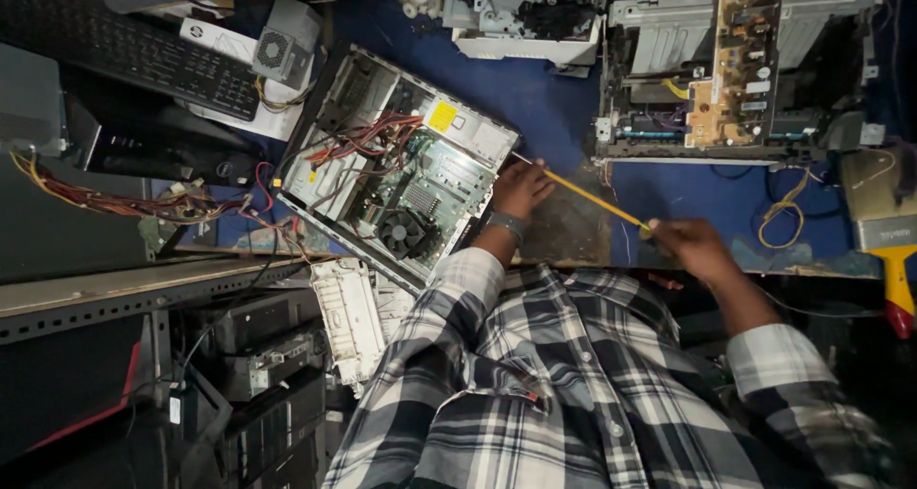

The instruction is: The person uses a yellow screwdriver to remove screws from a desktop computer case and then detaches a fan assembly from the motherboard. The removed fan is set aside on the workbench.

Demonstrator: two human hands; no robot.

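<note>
Now both hands apart: right point(697, 248) fisted on yellow rod point(587, 195), left point(521, 188) steadying rod's far end by PC case point(396, 164).

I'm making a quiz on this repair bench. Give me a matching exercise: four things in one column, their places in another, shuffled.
1. computer case
2. keyboard
3. yellow rod
4. circuit board

A. top left corner
B. between the left hand and right hand
C. inside the opened machine, top right
D. lying open beside the left hand

Pairs: 1-D, 2-A, 3-B, 4-C
</note>
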